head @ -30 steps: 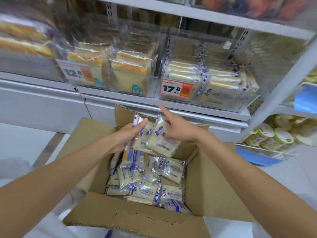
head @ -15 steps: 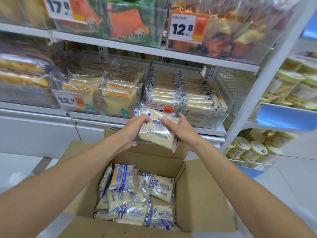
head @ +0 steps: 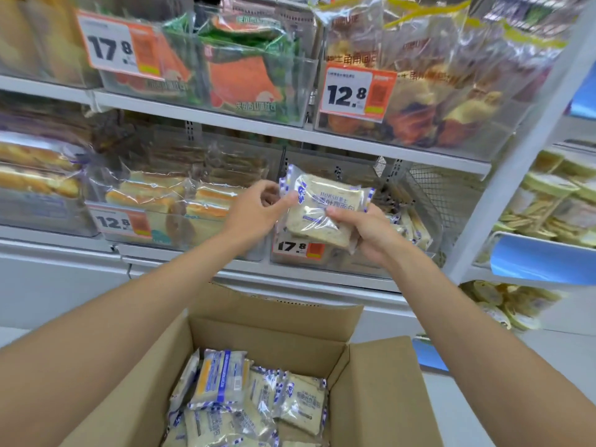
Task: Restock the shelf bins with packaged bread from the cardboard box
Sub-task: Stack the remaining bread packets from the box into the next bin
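I hold up a stack of bread packs [head: 325, 206], clear wrap with blue-white edges, in front of the clear shelf bin [head: 354, 259] marked 17.8. My right hand [head: 364, 232] grips the stack from below and the right. My left hand [head: 258, 209] pinches the stack's left edge between thumb and finger. The bin holds more of the same packs [head: 416, 232] behind my right hand. Below, the open cardboard box [head: 383, 391] contains several more packs [head: 251, 401].
To the left sits a bin of sliced cake [head: 180, 201] marked 12.8. The shelf above carries bins with orange-green packs [head: 245, 69] and dark pastries [head: 435, 91]. A wire mesh divider [head: 442, 201] and a white upright [head: 522, 162] bound the bin's right side.
Both hands lifted the bread packs out of the box and up to the 17.8 bin. My view tilted upward, so the upper shelf is now in sight.
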A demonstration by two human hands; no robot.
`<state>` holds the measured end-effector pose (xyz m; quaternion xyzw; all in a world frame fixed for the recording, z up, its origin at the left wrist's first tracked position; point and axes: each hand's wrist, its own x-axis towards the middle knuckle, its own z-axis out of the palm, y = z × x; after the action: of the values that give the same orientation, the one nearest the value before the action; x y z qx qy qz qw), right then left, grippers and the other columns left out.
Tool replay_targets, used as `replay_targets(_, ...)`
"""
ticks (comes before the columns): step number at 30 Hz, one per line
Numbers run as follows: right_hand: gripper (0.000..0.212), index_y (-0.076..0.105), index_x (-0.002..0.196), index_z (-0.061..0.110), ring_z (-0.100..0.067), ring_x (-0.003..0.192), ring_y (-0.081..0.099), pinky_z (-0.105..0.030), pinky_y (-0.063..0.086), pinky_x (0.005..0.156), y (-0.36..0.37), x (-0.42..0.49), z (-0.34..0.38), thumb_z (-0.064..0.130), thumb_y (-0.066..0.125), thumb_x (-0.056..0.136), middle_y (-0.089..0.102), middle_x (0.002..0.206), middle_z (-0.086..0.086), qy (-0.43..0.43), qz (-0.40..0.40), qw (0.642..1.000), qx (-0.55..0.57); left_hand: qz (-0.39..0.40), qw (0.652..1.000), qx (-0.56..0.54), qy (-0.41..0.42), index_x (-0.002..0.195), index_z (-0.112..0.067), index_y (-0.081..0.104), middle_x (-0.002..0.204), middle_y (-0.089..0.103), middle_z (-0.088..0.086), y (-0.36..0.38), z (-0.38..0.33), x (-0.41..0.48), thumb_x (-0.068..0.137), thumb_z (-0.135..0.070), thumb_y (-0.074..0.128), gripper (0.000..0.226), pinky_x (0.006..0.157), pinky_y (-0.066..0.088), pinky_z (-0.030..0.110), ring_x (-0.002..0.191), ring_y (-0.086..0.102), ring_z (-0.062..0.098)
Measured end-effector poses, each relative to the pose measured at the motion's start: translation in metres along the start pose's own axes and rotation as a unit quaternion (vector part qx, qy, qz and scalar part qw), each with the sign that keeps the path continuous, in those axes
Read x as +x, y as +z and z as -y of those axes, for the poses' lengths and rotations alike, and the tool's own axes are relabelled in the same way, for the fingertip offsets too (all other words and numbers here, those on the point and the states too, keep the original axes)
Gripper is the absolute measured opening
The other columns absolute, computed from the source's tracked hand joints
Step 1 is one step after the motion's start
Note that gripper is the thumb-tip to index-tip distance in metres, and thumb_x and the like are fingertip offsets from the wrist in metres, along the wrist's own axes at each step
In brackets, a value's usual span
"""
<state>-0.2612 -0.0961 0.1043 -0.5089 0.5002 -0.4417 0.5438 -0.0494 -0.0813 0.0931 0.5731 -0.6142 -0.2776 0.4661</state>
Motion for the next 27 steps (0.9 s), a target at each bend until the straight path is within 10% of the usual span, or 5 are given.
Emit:
replay_targets(5,0.065,0.065,0.112,-0.002,-0.02,0.067,0.067,-0.024,0.051,0.052,-0.015,0.075,0.015,0.023,0.091,0.058,0.074,0.092,-0.009,0.011,-0.076,0.997,0.01,0.018,0.969,0.244,0.034,0.14,-0.019,0.048,0.136,0.056,0.009,-0.007,0.02,0.089,0.091,-0.053,0.055,0.06,0.105,0.039,0.042,0.128,0.046,0.032)
replay_targets(13,0.03,0.058,0.084,0.011,-0.014,0.039,0.039,-0.015,0.028,0.035,-0.013,0.195,0.02,0.027,0.082,0.075,0.051,0.04,0.008,-0.097,-0.132,0.981,-0.106,0.128,0.985,0.12,0.002,0.139,-0.055,0.039,0.124,0.066,-0.001,0.004,0.055,0.114,0.08,-0.058,0.054,0.061,0.1,0.04,0.037,0.11,0.058,0.011)
replay_targets(17,0.025,0.058,0.079,0.013,-0.002,0.047,0.053,-0.016,0.041,0.044,-0.002,0.22,0.011,0.028,0.078,0.081,0.061,0.07,0.004,-0.087,-0.081,0.984,-0.13,0.111,0.991,0.077,0.013,0.117,-0.069,0.04,0.114,0.068,-0.011,0.008,0.06,0.114,0.069,-0.058,0.052,0.051,0.111,0.033,0.047,0.119,0.055,0.019)
replay_targets(21,0.112,0.051,0.128,0.007,-0.02,0.087,0.066,-0.026,0.051,0.057,0.003,0.236,0.004,0.052,0.093,0.035,0.07,0.113,-0.004,-0.111,-0.112,0.984,-0.077,0.105,0.992,0.063,0.01,0.127,-0.062,0.043,0.115,0.068,-0.011,0.01,0.061,0.115,0.067,-0.059,0.053,0.061,0.11,0.035,0.047,0.12,0.055,0.02)
replay_targets(27,0.131,0.047,0.138,0.006,-0.007,0.067,0.064,-0.024,0.055,0.054,-0.003,0.248,0.007,0.058,0.092,0.026,0.069,0.114,-0.006,-0.092,-0.086,0.982,-0.143,0.102,0.992,0.066,0.012,0.125,-0.064,0.042,0.108,0.068,-0.013,0.008,0.058,0.111,0.071,-0.059,0.053,0.056,0.11,0.035,0.047,0.116,0.056,0.018)
